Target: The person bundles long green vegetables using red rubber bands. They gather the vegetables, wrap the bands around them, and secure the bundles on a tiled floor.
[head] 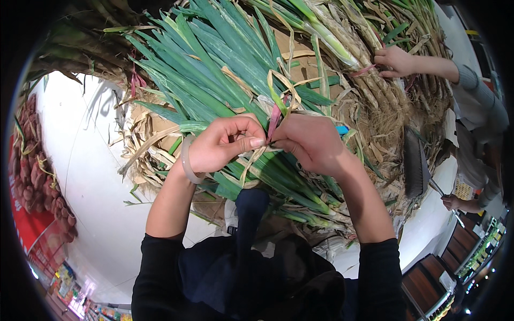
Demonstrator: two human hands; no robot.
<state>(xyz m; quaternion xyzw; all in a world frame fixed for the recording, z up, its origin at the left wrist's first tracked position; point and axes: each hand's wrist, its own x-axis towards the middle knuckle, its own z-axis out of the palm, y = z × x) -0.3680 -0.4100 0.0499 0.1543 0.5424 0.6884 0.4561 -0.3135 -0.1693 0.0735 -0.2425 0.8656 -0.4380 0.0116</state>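
Observation:
My left hand (225, 140), with a pale bangle (186, 160) at its wrist, pinches thumb against forefinger at the end of a pink plastic tie (275, 118). From the other side my right hand (311, 140) grips the same tie, its fingertips almost touching those of the left. The tie rises from between them across a large bundle of long green onions (225, 76). The bundle's broad green leaves point to the upper left, and its paler stems (317, 204) run to the lower right under my right forearm. Dry leaf strips hang about both hands.
At right, another person's hand (395, 60) touches a tied onion bundle (361, 72) with bare roots; their other hand (451, 202) holds a dark-bladed tool (415, 164). Dry leaves (148, 140) litter brown sheeting over white floor tiles (92, 168). Netted reddish produce (36, 172) stands left.

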